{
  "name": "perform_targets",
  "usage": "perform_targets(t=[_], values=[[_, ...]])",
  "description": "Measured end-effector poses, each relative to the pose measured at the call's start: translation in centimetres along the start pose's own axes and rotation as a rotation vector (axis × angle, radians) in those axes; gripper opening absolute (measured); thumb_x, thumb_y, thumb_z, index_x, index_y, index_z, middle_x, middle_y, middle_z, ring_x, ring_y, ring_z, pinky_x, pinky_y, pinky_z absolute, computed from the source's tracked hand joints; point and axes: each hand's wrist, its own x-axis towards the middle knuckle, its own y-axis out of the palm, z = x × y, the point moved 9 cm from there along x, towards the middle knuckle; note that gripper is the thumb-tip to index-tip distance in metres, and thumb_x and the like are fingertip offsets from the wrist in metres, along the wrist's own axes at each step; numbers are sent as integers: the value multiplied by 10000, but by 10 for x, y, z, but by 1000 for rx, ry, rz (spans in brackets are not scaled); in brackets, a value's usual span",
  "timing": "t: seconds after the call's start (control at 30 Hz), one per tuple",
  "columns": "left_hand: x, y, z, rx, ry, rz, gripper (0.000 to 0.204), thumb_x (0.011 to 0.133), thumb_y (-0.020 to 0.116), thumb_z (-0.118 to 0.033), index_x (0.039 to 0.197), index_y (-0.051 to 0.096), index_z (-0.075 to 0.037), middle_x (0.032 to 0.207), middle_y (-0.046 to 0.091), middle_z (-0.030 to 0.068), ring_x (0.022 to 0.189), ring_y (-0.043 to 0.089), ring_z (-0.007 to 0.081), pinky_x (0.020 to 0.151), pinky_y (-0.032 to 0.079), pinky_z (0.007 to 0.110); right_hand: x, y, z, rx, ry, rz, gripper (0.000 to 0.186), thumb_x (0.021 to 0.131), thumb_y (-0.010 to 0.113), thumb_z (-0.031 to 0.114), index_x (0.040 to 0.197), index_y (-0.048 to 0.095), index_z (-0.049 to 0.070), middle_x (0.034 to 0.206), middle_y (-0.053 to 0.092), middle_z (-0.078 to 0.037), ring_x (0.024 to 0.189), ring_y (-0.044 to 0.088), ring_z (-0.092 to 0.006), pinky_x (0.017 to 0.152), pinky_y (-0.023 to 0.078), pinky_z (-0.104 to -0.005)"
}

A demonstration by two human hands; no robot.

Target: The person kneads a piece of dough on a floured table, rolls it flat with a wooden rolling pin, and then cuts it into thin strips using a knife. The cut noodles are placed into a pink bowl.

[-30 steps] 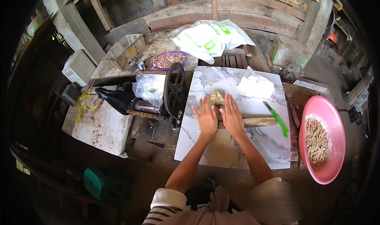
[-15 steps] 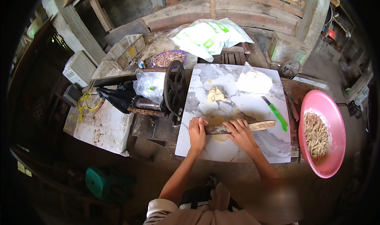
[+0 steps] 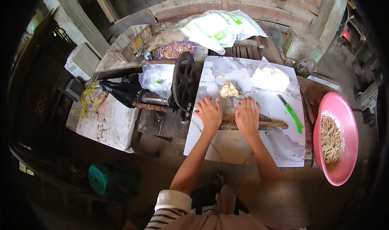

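A worn wooden rolling stick lies across a flattened piece of dough on the marble-patterned board. My left hand is palm down over the stick's left end, its fingers stretched forward past it. Farther right, my right hand rests over the stick's middle, also flat with fingers extended. Both palms hide parts of the stick. Just beyond my fingertips sits a lump of pale dough. To the right are a green-handled knife and a clear bag of white powder.
A pink basin of dough strips stands at the right. On the left is a hand-cranked machine with a dark wheel. Behind lie a purple-rimmed basket of strips and a white-green plastic bag. A green stool stands lower left.
Both hands have gone from curled fingers on the stick to flat, outstretched fingers reaching farther forward. More flattened dough shows on the near side of the stick. The whole view has shifted slightly.
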Motion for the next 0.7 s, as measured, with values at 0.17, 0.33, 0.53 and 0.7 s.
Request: perform_targets(t=[0.17, 0.33, 0.53, 0.7], values=[[-16, -11, -12, -19, 68, 2, 410, 907, 505, -251, 1258, 437, -51, 1188, 448, 153, 1140, 375, 335, 899, 278, 517, -9, 13, -3, -47, -49, 55, 399, 929, 471, 275, 1253, 520, 48, 1383, 421, -160, 1396, 234, -296, 1101, 155, -589], [-50, -27, -7, -56, 113, -30, 464, 878, 520, -139, 1313, 385, -47, 1213, 414, 172, 1152, 360, 355, 922, 277, 523, -36, -2, 11, -78, -90, 124, 486, 936, 451, 285, 1372, 424, 73, 1456, 338, -166, 1417, 182, -296, 1099, 110, -618], [6, -6, -14, -43, 82, -56, 437, 897, 521, -154, 1299, 389, -46, 1208, 408, 167, 1146, 361, 351, 926, 290, 538, 8, 17, -2, -78, 0, 52, 529, 942, 442, 301, 1408, 368, 62, 1473, 316, -164, 1422, 168, -290, 1106, 109, -611], [-25, -14, -7, -60, 86, -16, 443, 890, 521, -122, 1300, 389, -18, 1209, 418, 188, 1158, 366, 370, 950, 295, 526, -20, 5, 8, -63, -39, 67, 533, 941, 442, 293, 1396, 371, 26, 1475, 316, -163, 1420, 185, -261, 1116, 109, -591]])
